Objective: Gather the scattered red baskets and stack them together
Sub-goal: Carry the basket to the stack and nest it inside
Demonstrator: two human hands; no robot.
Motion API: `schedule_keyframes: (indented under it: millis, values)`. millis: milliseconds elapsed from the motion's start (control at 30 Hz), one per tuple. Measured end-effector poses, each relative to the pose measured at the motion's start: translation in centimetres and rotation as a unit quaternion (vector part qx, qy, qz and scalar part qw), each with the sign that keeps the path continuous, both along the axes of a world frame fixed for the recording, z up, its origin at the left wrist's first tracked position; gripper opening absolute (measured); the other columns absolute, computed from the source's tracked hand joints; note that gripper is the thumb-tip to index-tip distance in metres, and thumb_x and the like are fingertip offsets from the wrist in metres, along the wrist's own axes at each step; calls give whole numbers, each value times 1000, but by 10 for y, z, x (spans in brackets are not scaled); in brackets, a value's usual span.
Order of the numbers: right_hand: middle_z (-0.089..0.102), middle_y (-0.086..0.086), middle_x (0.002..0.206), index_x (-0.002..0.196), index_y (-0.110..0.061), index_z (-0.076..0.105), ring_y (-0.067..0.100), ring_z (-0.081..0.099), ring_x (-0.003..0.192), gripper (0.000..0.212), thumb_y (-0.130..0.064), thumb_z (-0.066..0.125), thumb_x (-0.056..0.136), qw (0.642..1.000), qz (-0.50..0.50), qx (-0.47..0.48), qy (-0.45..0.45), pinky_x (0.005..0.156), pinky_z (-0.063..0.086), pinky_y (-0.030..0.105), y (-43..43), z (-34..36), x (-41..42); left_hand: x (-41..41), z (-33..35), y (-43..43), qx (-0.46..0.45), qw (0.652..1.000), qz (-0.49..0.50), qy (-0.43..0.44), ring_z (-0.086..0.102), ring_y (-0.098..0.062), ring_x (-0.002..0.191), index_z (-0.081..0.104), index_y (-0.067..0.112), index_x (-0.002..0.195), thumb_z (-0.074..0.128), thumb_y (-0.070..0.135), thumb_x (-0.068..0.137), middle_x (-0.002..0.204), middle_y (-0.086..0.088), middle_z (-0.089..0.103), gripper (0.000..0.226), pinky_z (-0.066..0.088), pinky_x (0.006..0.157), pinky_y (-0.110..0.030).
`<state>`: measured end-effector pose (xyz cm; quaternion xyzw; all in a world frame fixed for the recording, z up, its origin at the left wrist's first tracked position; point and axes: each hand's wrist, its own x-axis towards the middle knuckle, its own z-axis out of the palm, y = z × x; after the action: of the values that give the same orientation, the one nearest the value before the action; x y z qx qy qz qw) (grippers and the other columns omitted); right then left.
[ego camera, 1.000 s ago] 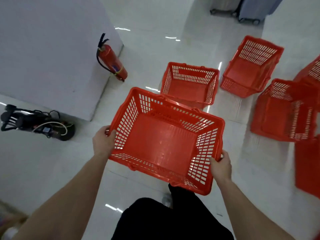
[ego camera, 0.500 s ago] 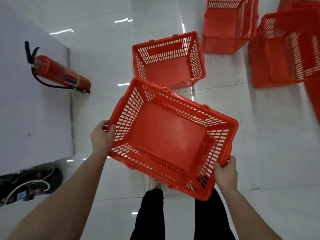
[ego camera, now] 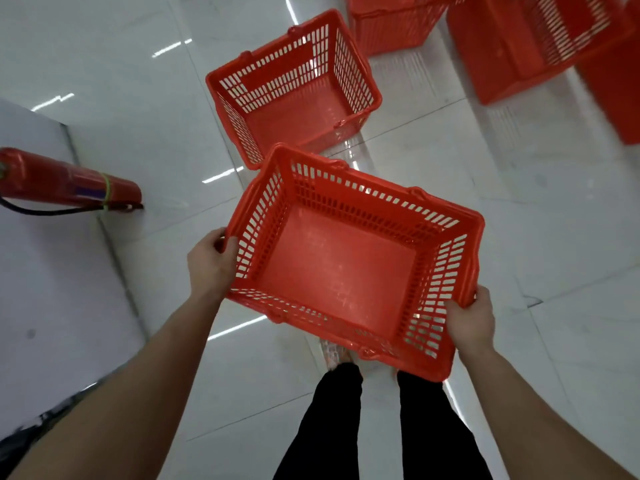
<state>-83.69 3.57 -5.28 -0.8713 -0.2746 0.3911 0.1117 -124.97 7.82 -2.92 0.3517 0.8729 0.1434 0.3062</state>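
The person holds one red basket (ego camera: 339, 271) in the air with both hands, above the legs in black trousers (ego camera: 329, 427) and the white tiled floor (ego camera: 519, 209). The left hand (ego camera: 211, 265) grasps the left short side, with the thumb over the rim. The right hand (ego camera: 471, 317) grasps the opposite short side near its lower corner, the thumb lying on the inner wall. The basket has its open side up, is a little turned, and has nothing inside.

Just ahead of it a second red basket (ego camera: 294, 91) stands upright on the floor. From here I cannot tell if the two touch. More red baskets (ego camera: 540, 46) are at the top right, cut by the edge. At the left a red fire extinguisher (ego camera: 69, 181) is beside a white block (ego camera: 52, 289).
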Motion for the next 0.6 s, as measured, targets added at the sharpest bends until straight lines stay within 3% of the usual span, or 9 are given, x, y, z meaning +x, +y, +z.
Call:
schedule_keyframes:
  millis: [167,333,400,467,600]
  values:
    - [64,-8,94,109,-33,50,24,65,90,32,-19,64,84,998,-27,47,25,85,53,41,16,1,-2,-4,-4,4,29,999,41,3,69,-20,87,66,18,122,55,36,95,104,0,72,34,57,85,-43]
    - [68,1,107,127,-21,50,26,68,97,47,-21,70,84,995,30,-33,92,91,53,46,-5,-17,4,7,-25,-22,-70,996,22,-48,66,-30,104,51,18,139,56,44,94,125,-8,66,52,53,93,-52]
    - [70,2,104,132,-20,48,24,67,96,54,-21,71,84,986,66,-82,132,92,52,47,-5,-24,9,12,-30,-28,-113,993,6,-34,58,-37,118,38,13,147,59,48,92,141,-13,54,69,48,99,-51]
    - [70,-2,101,144,-15,42,23,65,100,66,-25,71,85,976,108,-123,144,91,49,40,-5,-26,15,26,-29,-29,-128,992,-5,-7,48,-39,130,28,10,152,61,48,91,150,-16,43,80,41,104,-50]
    - [65,6,121,140,-15,49,25,61,110,60,-34,69,87,968,190,-119,113,86,41,30,-4,-8,32,83,-5,-27,-116,990,-76,-27,55,-34,122,37,12,149,61,44,92,142,-12,53,70,46,94,-41]
